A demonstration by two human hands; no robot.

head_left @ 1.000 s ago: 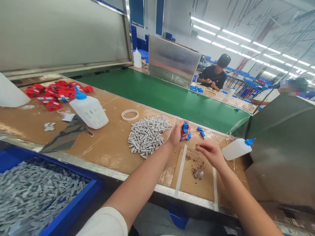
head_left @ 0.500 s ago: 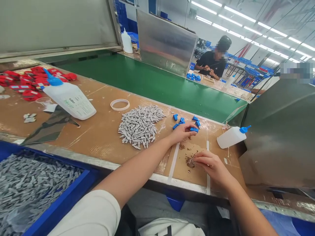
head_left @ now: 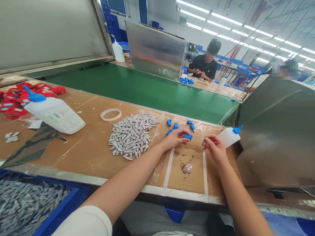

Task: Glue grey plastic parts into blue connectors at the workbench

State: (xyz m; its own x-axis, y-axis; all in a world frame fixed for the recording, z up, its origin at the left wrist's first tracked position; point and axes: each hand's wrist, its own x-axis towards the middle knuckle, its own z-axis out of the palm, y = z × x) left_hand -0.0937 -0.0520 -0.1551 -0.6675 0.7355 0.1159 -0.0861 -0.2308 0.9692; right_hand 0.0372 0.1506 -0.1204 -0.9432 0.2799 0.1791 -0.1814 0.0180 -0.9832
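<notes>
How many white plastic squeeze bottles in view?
4: large blue-nozzled bottle, left foreground; smaller bottle, partly behind right hand; white-tipped bottle, left of upright metal panel; distant bottle, right of person in black. Others may be hidden.

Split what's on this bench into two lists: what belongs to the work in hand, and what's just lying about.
Likely in use:
blue part, in the left hand
tiny piece, unclear, in the right hand
loose blue parts
grey pile

Probably just lying about:
white ring
red items
large bottle beside them
</notes>
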